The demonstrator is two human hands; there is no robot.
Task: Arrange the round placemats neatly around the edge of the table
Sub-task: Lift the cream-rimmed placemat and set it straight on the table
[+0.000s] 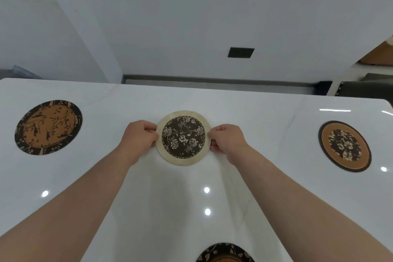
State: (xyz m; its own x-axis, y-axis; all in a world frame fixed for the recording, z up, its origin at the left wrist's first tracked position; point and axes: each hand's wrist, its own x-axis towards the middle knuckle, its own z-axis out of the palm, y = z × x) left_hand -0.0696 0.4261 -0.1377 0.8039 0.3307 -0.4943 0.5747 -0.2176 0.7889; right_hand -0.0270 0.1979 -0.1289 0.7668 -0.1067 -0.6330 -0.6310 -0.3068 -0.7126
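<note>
Placemats: three lie round the glossy white table's (255, 134) rim; my left hand (138, 137) and right hand (228, 140) pinch the fourth, a cream-rimmed round floral placemat (183, 137), near the far edge, not released.

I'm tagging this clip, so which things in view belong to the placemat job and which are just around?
Job:
cream-rimmed round floral placemat, held by left hand and right hand
orange-centred dark-rimmed round placemat
orange round placemat, dark floral centre
dark leafy placemat at the near edge
glossy white table

Around:
black wall panel
</note>
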